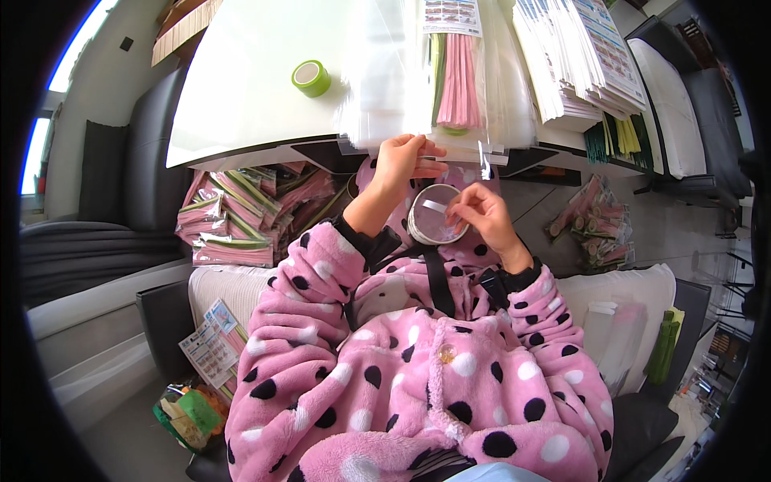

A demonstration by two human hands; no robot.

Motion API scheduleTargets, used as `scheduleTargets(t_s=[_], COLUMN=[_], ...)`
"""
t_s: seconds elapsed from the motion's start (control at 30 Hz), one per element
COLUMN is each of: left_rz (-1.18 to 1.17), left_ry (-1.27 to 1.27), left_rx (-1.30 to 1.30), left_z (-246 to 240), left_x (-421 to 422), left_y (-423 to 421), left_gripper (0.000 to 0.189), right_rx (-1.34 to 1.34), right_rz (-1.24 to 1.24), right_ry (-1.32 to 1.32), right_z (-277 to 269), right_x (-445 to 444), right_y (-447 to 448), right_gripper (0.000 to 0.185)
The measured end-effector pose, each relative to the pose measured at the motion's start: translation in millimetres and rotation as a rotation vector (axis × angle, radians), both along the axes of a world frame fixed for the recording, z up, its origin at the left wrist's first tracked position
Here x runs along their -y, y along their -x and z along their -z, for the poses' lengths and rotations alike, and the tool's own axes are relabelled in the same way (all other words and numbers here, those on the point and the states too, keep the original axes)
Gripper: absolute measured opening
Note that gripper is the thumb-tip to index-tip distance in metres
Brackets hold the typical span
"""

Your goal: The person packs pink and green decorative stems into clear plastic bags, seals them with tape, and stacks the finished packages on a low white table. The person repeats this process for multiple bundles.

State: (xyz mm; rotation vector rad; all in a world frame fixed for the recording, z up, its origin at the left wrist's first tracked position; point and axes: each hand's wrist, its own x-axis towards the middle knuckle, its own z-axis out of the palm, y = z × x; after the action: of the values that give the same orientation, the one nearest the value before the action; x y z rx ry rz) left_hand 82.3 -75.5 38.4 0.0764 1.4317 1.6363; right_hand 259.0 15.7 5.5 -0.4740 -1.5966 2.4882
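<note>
My left hand is at the table's near edge, its thumb and forefinger pinching the edge of a clear plastic bag. Inside that bag lie pink and green strips with a printed card at their far end. Over my lap, my right hand has its fingertips together at the right rim of a round tub. A thin whitish strip shows across the tub's opening; whether my fingers hold it, I cannot tell.
A green tape roll rests on the white table, left of stacked clear bags. Printed cards are piled at the right. Filled packets lie below the table on the left, with more packets on the floor at right.
</note>
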Motion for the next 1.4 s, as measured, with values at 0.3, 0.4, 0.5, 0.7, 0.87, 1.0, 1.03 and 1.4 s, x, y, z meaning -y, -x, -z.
scheduleTargets(t_s=[0.3, 0.4, 0.5, 0.7, 0.87, 1.0, 1.03, 1.4], left_rz=[0.114, 0.179, 0.451, 0.578, 0.534, 0.358, 0.323, 0.015], left_ry=[0.189, 0.300, 0.125, -0.097, -0.242, -0.274, -0.272, -0.123], left_rx=[-0.853, -1.601, -1.945, -1.961, -1.687, -1.381, -1.314, -0.986], left_z=[-7, -10, -12, -2, 3, 2, 2, 4], left_x=[28, 25, 10, -7, -4, -3, -3, -16], left_y=[30, 43, 52, 55, 52, 38, 34, 9], left_gripper=[0.021, 0.036, 0.062, 0.064, 0.042, 0.021, 0.019, 0.012], right_rx=[0.333, -0.008, -0.037, -0.251, -0.199, -0.219, -0.234, -0.045], right_rz=[0.303, 0.449, 0.281, 0.142, 0.171, 0.276, 0.305, 0.485], right_ry=[-0.627, -1.444, -1.724, -1.817, -1.439, -0.984, -0.933, -0.081], right_z=[-23, -31, -36, -38, -30, -24, -23, -16], right_x=[-43, -68, -77, -84, -82, -73, -70, -47], right_y=[-17, -1, 26, 58, 50, 46, 46, 46], right_gripper=[0.013, 0.035, 0.060, 0.049, 0.030, 0.023, 0.023, 0.028])
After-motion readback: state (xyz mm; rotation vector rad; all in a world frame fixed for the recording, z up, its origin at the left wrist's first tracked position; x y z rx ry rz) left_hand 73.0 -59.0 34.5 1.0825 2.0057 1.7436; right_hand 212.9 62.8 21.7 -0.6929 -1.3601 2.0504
